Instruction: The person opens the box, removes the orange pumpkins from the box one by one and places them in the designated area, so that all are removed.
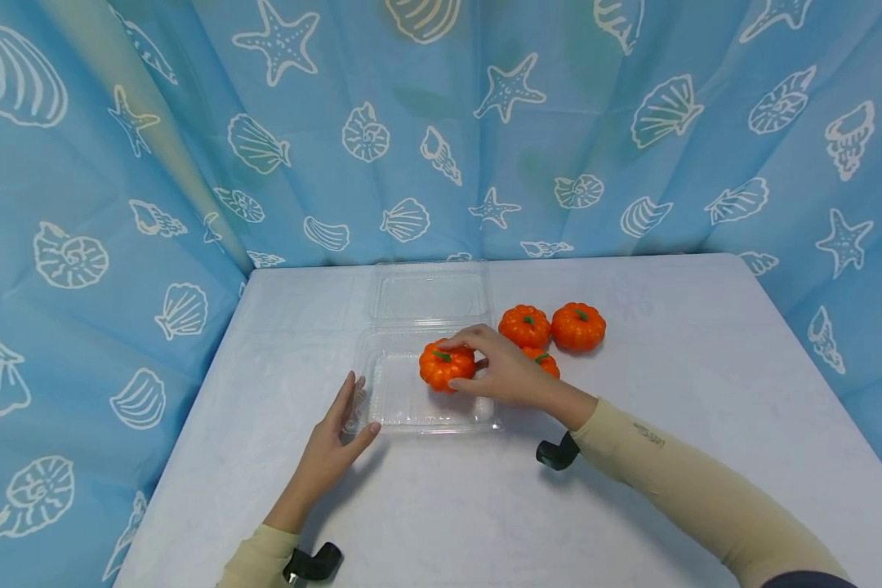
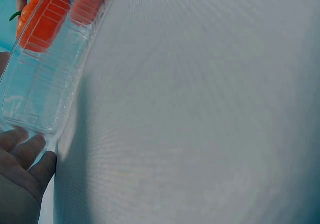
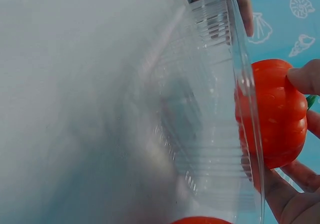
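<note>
A clear plastic clamshell container (image 1: 412,404) lies on the table with its lid (image 1: 429,296) folded back away from me. Over its base, my right hand (image 1: 503,367) grips a small orange pumpkin (image 1: 441,369) with a green stem, thumb on one side and fingers on the other. In the right wrist view the pumpkin (image 3: 280,111) shows partly through the container's wall. My left hand (image 1: 331,447) is at the container's left end, fingers extended, thumb near the front corner. Whether those fingers (image 2: 37,151) touch the plastic is hard to tell.
Right of the container sit more orange pumpkins: one at the back (image 1: 525,327), one farther right (image 1: 578,327), and one (image 1: 544,362) partly hidden behind my right hand. A white cloth (image 1: 669,367) covers the table. Blue curtains (image 1: 441,122) with shell prints hang behind and beside it.
</note>
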`<state>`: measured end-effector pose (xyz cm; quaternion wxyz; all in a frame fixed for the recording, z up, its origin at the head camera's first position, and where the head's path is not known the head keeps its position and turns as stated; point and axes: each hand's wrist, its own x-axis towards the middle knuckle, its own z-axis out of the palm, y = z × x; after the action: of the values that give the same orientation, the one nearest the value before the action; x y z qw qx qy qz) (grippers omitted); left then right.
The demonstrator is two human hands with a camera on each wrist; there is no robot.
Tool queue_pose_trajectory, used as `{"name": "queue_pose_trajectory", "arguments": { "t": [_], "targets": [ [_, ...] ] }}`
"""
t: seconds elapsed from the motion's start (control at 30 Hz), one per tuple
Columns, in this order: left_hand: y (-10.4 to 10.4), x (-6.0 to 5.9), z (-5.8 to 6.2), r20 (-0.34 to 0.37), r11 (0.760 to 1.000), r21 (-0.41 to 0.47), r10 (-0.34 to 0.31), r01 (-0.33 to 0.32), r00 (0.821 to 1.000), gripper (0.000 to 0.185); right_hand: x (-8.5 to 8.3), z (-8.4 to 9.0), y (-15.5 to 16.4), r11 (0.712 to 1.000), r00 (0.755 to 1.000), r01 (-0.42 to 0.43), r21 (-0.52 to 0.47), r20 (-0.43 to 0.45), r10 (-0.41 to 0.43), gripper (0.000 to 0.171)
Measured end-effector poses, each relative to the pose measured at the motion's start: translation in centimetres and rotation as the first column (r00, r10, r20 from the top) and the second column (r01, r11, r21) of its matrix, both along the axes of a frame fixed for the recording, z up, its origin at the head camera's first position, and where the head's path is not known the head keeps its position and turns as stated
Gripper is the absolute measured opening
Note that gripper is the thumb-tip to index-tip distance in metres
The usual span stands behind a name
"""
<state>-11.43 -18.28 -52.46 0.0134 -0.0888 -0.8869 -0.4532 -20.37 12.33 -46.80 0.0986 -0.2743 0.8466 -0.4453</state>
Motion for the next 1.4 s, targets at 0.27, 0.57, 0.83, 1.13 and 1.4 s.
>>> {"name": "queue_pose_trajectory", "arguments": {
  "t": [0.27,0.57,0.83,1.13,1.4],
  "targets": [
    [-0.1,0.0,0.0,-0.005,1.0,-0.007,0.002,-0.002,1.0,0.091,0.5,0.9,1.1,0.999,1.0,0.024,-0.022,0.007,-0.024,0.05],
    [-0.3,0.0,0.0,-0.02,1.0,0.007,-0.011,0.011,1.0,0.092,0.8,2.0,2.8,0.995,0.996,0.078,0.06,-0.043,-0.075,0.053],
    [-0.2,0.1,0.1,-0.021,1.0,0.005,-0.014,0.014,1.0,0.091,1.2,2.3,5.3,0.985,0.986,0.143,0.092,-0.102,-0.134,0.052],
    [-0.4,0.0,0.0,-0.013,1.0,0.007,-0.013,0.013,1.0,0.092,1.8,2.5,8.1,0.976,0.978,0.202,0.081,-0.061,-0.198,0.054],
    [-0.6,0.1,-0.1,-0.019,1.0,0.005,-0.018,0.018,1.0,0.092,2.5,1.9,10.5,0.952,0.955,0.292,0.091,-0.087,-0.284,0.053]
  ]
}}
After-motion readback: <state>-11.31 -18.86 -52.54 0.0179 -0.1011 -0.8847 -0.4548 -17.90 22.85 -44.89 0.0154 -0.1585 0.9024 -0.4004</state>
